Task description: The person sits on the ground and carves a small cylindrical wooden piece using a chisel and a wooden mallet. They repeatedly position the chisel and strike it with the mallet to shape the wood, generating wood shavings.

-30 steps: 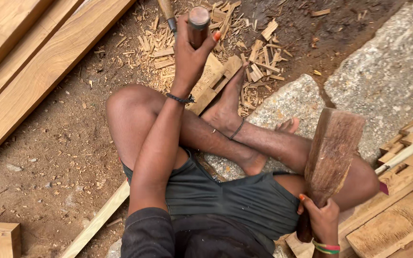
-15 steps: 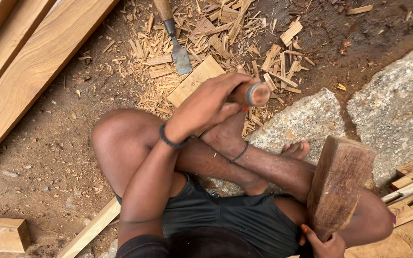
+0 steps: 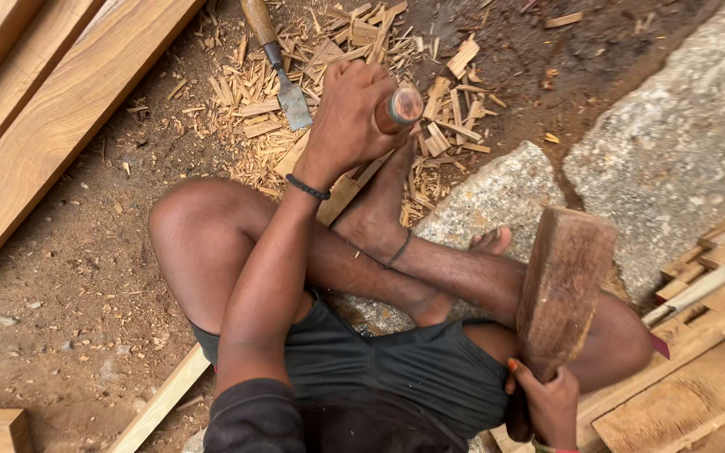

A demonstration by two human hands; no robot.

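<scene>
Left hand [image 3: 347, 117]: grip wrapping round a chisel handle [image 3: 399, 107]. Right hand [image 3: 547, 403]: grip clasping a raised wooden mallet [image 3: 562, 285].

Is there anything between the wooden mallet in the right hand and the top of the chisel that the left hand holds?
Nothing visible does. The wooden mallet is raised in the right hand, apart from the chisel gripped by the left hand; only the person's legs lie below that gap.
</scene>
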